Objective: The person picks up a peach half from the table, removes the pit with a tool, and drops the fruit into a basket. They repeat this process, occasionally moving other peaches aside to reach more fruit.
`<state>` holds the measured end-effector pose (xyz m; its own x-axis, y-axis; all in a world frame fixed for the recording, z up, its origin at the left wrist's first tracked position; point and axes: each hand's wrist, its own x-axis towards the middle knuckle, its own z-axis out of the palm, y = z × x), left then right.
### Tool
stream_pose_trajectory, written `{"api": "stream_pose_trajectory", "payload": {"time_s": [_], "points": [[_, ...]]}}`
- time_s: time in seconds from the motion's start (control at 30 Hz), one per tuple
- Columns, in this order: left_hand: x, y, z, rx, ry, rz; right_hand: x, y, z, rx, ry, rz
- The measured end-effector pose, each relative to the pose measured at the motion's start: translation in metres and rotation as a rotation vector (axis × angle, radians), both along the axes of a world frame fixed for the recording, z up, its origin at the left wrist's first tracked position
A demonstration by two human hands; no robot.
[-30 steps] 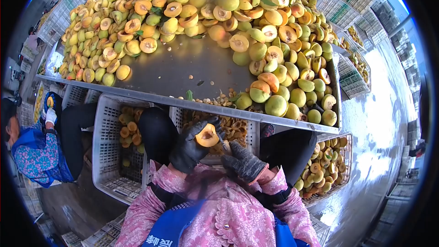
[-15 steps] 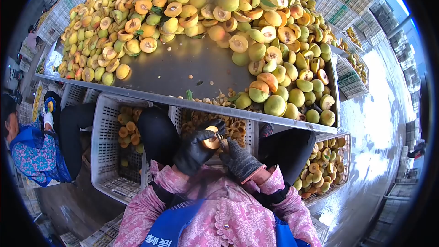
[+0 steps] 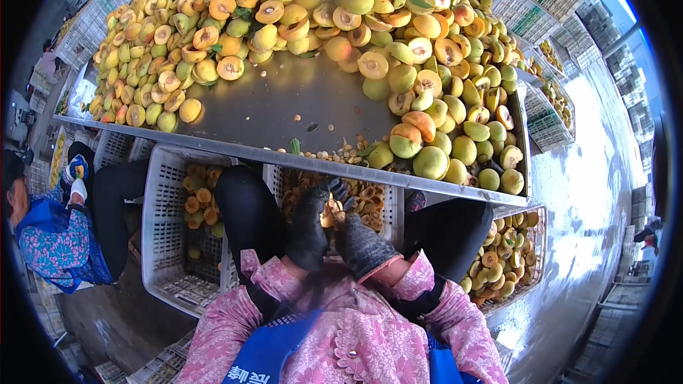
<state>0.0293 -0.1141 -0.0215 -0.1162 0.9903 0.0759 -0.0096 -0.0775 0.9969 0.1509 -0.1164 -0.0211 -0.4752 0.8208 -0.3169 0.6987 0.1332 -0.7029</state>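
Observation:
My left hand [image 3: 309,224], in a black glove, is closed around a peach half [image 3: 329,215] with orange flesh, held over my lap. My right hand [image 3: 361,243], in a dark grey knit glove, is closed and pressed up against the same piece. The small metal tool seen in its fingers a moment earlier is now mostly hidden. Just beyond and below both hands, a crate of cut peach pieces [image 3: 371,208] stands under the table edge.
A metal table [image 3: 284,99] bears a big heap of halved peaches [image 3: 299,0]. Left of my legs is a grey plastic crate [image 3: 160,242]; at right, another crate holds peach halves [image 3: 498,263]. A co-worker [image 3: 60,235] sits at left. Stacked crates [image 3: 526,7] stand behind.
The peach half has turned from its cut face showing to a narrower view. My hands have come closer together, and the right one has rolled over, hiding the tool.

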Motion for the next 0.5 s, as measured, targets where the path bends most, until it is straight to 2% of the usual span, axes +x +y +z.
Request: {"api": "stream_pose_trajectory", "payload": {"time_s": [0.03,0.1,0.17,0.2,0.23,0.3,0.33,0.43,0.5], "points": [[0.001,0.000,0.000,-0.033,-0.095,0.006,-0.004,0.001,-0.004,0.000,-0.040,0.010],[-0.002,0.002,-0.017,-0.031,-0.027,-0.008,-0.005,-0.004,-0.054,0.286,-0.068,0.242],[0.003,0.003,-0.015,-0.181,-0.477,0.025,-0.008,-0.005,-0.065,0.290,-0.059,0.276],[0.005,0.003,-0.014,-0.257,-0.700,0.044,-0.009,-0.006,-0.067,0.153,-0.035,0.194],[0.004,0.002,-0.015,-0.188,-0.516,0.021,-0.010,-0.006,-0.067,0.015,-0.010,0.113],[0.001,0.000,-0.017,-0.049,-0.147,-0.024,-0.008,0.003,-0.012,-0.225,-0.022,0.004],[0.000,0.000,-0.018,-0.096,-0.237,-0.014,-0.007,0.006,0.006,-0.346,-0.028,-0.049],[-0.003,0.002,-0.024,-0.211,-0.435,0.009,-0.004,0.000,0.000,-0.266,0.051,-0.054],[-0.005,0.003,-0.025,-0.260,-0.476,0.013,-0.005,-0.005,-0.023,-0.078,0.079,0.016]]}}
